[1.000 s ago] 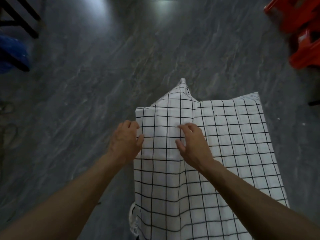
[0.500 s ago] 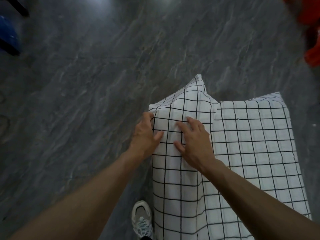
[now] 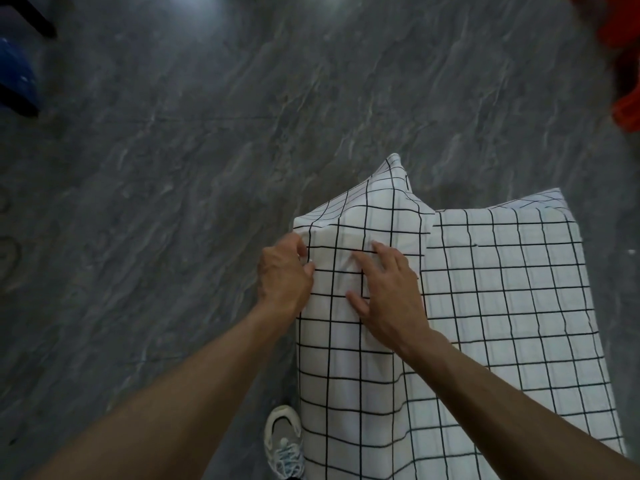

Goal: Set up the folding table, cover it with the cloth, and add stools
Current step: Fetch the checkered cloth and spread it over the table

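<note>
A dark grey floor [image 3: 207,168] with pale, marble-like veining fills most of the view, and a bright patch of reflected light is seen at its top edge. The white cloth [image 3: 502,306], gridded with thin black lines, is spread over a raised flat surface at the lower right; the folding table is taken to lie beneath it, but none of its own surface is shown. Over the left edge the cloth is draped downward, and at the far left corner a folded point of fabric is pushed up above the rest. Blurred red stools [image 3: 623,64] are cut off at the upper right corner, well apart from the cloth. A blue object with dark legs [image 3: 15,74] is cut off at the upper left edge.

The right hand [image 3: 388,292] is laid on top of the cloth near the left edge, fingers spread and unclenched, with only a small pucker of fabric under the fingertips. The left hand [image 3: 284,275] is placed at the cloth's left edge, and the hem is pinched between its thumb and curled fingers. A white laced sneaker [image 3: 282,441] is seen on the floor just beside the hanging cloth.

No brand, label or readable writing is visible anywhere.
</note>
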{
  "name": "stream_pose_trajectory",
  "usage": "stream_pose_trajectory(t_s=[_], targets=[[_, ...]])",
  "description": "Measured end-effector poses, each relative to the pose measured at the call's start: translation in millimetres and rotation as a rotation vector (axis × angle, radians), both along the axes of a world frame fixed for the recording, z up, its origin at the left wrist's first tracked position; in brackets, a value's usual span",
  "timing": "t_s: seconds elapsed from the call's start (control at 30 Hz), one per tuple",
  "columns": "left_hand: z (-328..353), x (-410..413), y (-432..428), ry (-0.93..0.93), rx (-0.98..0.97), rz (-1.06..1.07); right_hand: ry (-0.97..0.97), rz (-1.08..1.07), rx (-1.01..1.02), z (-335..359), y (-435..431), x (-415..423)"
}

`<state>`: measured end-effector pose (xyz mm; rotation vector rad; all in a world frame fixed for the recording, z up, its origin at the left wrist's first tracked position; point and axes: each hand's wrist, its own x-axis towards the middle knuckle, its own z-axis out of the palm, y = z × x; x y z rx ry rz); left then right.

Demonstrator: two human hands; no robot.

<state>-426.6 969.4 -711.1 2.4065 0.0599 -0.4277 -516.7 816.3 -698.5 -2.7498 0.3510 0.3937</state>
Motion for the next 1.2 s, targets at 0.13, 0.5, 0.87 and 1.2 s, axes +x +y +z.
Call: stream_pose_trajectory(t_s=[0.13,0.5,0.87,1.2], targets=[[0,1,0,-0.027,0.006,-0.028,-0.03,0.001,0.008,0,-2,-2],[19,2,21,-0.151,0.045,-0.026,-0.033,-0.091,-0.034,6,-23,-10],[29,4,41,-0.197,0.107,-0.032,0.047,-0.131,-0.062,-2,-32,-11],[26,16,-1,-0.193,0.417,-0.325,0.027,-0.022,-0.077,-4,-59,6]])
